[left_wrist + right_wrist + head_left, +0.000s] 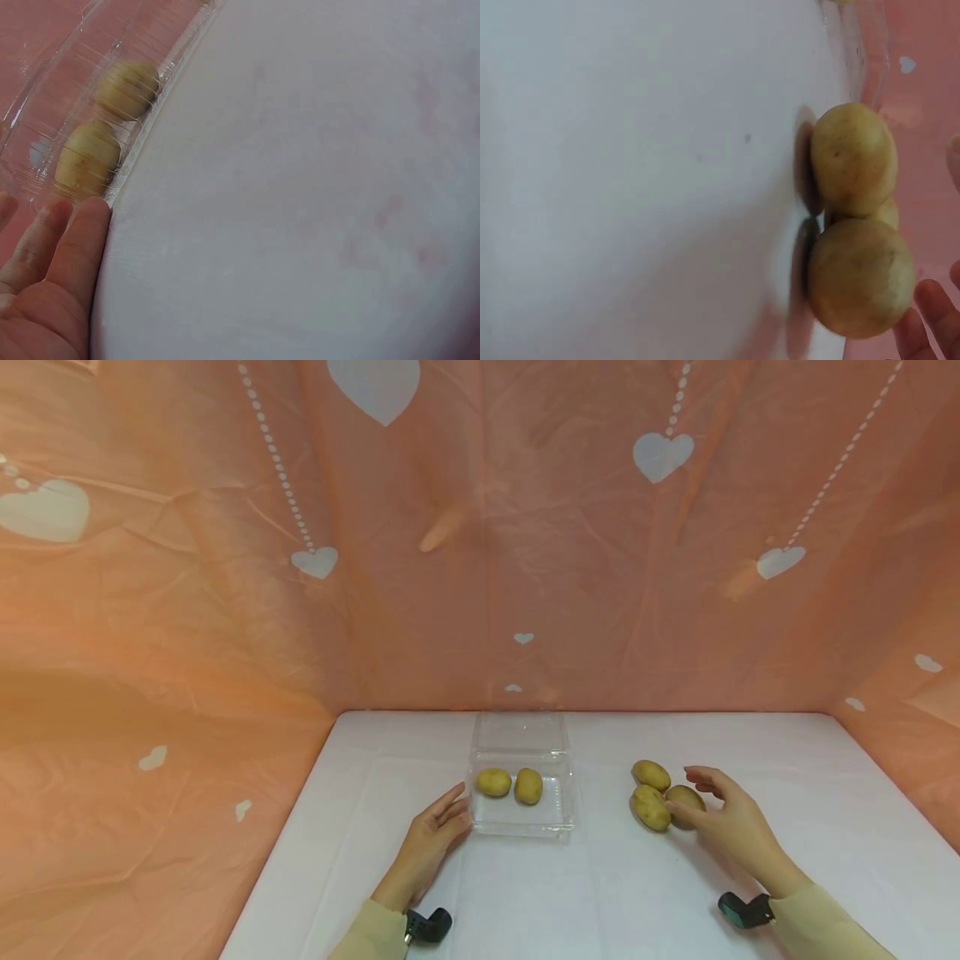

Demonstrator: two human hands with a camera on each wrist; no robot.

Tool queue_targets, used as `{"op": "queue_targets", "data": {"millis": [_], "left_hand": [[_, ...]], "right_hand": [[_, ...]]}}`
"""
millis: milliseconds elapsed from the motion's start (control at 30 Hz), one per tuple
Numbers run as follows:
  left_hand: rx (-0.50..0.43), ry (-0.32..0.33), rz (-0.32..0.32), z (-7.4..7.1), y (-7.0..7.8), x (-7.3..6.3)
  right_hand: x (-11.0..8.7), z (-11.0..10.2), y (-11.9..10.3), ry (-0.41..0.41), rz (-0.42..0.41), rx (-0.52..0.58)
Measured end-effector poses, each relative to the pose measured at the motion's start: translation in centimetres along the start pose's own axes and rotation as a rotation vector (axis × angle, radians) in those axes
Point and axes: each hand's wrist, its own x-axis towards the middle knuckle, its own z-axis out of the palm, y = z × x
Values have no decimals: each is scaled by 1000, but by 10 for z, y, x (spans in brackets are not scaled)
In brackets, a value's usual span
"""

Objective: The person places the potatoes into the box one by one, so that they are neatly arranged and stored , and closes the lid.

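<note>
Lying just beside the spread right grip (733,820) are three clustered potatoes (651,807).

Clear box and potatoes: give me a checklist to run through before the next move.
1. Lid open: ok, folded back at the far side of the clear box.
2. Room inside: ok, two potatoes lie in it with bare floor beside them.
3. Left hand at the clear box: ok, fingertips at its left side.
4. Clear box held firmly: cannot tell, pressure does not show.
5. Right hand gripping a potato: not ok, thumb and fingers look spread around the rightmost loose potato.
6. Loose potatoes within reach: ok, three sit clustered at the right hand.
</note>
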Motion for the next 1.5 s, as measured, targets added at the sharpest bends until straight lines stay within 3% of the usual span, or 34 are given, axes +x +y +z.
{"op": "queue_targets", "data": {"millis": [700, 1500], "left_hand": [[-15, 1, 7, 1, 1, 0], [10, -3, -5, 1, 2, 0]], "right_hand": [[-6, 3, 20, -66, 81, -16], [-8, 3, 31, -84, -18, -49]]}}
